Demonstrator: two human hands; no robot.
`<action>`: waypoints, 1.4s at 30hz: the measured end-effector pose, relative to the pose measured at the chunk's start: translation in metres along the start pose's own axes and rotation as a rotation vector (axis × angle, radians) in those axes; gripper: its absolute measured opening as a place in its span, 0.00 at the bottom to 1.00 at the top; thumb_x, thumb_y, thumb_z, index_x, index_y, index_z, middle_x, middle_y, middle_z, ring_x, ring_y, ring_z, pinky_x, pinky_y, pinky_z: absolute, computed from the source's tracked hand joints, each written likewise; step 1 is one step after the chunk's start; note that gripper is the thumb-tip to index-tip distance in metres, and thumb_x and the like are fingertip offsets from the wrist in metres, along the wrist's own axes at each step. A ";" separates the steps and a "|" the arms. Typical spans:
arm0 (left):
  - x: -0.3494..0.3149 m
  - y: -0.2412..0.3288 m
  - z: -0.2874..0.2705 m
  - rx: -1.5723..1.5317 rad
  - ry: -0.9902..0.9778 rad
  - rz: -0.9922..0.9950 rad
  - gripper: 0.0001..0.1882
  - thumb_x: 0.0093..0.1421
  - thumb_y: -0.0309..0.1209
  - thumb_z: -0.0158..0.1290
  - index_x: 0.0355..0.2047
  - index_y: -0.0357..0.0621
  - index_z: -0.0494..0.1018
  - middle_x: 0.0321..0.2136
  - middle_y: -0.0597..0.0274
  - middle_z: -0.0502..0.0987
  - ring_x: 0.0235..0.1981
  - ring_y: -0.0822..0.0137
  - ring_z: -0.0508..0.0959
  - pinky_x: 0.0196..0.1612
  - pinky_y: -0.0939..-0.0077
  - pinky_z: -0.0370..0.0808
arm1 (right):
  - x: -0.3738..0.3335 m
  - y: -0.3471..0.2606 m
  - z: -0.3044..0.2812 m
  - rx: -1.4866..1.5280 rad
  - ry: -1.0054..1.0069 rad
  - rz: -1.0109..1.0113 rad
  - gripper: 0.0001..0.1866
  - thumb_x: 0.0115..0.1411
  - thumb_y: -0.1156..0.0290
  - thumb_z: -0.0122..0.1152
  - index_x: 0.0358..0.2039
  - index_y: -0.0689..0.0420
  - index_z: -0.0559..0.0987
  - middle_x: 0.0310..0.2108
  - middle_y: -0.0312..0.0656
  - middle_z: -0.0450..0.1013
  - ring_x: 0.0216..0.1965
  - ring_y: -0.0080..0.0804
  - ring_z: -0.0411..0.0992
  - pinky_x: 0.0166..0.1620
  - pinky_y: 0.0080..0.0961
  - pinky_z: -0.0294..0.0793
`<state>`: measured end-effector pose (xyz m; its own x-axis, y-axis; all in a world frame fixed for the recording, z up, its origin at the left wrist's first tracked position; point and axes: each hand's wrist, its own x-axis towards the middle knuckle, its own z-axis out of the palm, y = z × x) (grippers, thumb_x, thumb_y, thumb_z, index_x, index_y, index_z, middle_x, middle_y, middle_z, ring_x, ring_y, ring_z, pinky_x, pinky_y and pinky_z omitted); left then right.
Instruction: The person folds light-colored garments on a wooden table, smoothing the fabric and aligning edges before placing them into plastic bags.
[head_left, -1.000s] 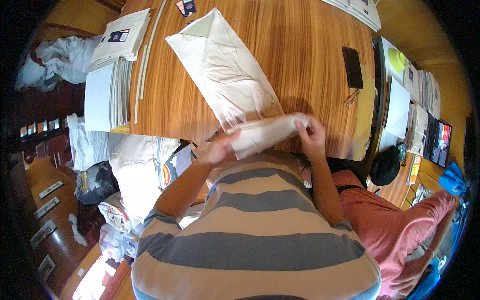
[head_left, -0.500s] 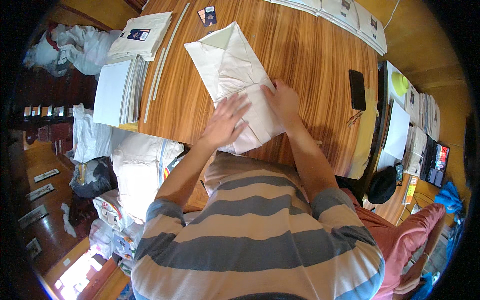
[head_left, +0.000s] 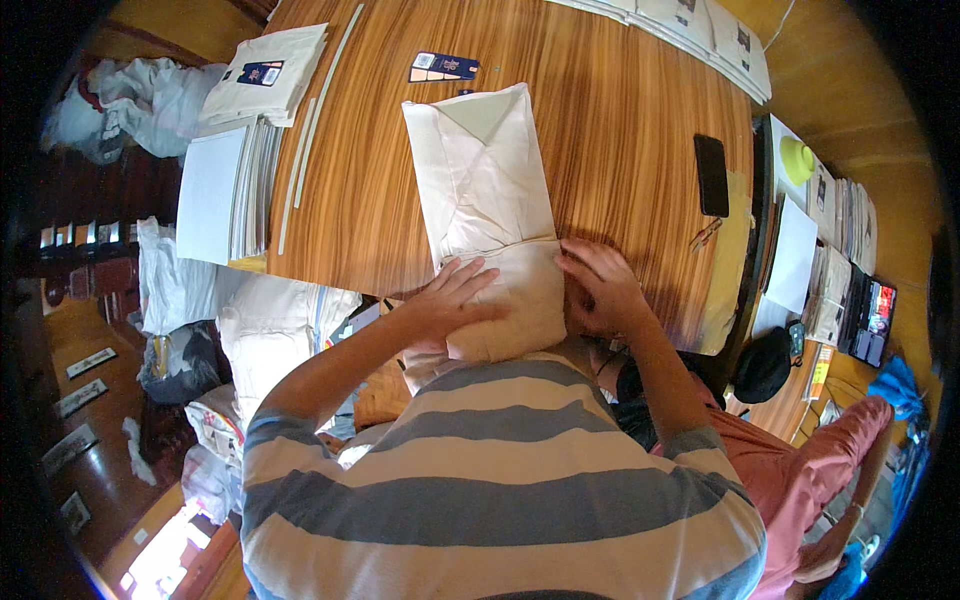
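Observation:
A folded cream cloth garment (head_left: 490,200) lies lengthwise on the wooden table, its near end hanging over the front edge toward my body. A pale greenish triangle shows at its far end, and a fold crosses its middle. My left hand (head_left: 458,298) rests flat on the near left part of the cloth, fingers spread. At the right edge, by the crosswise fold, my right hand (head_left: 608,290) touches the cloth with its fingertips, the thumb apart from them. Beyond the garment's far end lie dark printed tags (head_left: 445,67).
Stacked white sheets (head_left: 215,195) and a folded cream garment with a tag (head_left: 265,75) sit at the left beside thin pale strips (head_left: 305,150). A black phone (head_left: 712,175) lies right. More folded garments (head_left: 690,35) line the far edge. Another person's red-clad leg (head_left: 830,440) is at right.
The garment has turned nearly straight toward me and slid nearer, past the table edge. Both hands came nearer with it. The tags beyond it now lie fanned sideways in view.

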<state>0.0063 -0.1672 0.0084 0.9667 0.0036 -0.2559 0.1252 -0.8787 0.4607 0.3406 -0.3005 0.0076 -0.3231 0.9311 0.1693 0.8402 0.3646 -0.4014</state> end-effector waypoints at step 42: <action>0.162 -0.165 -0.122 -0.279 0.321 -0.358 0.35 0.57 0.52 0.70 0.50 0.33 0.74 0.53 0.37 0.78 0.52 0.45 0.81 0.52 0.48 0.78 | 0.046 -0.100 0.055 1.255 0.989 1.572 0.20 0.67 0.56 0.70 0.39 0.65 0.83 0.32 0.40 0.81 0.29 0.26 0.79 0.34 0.23 0.80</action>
<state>0.1691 0.0370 -0.0052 0.8669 0.4626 -0.1859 0.4707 -0.6365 0.6110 0.2173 -0.2937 0.0057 0.7082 0.2444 -0.6624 -0.6184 -0.2379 -0.7490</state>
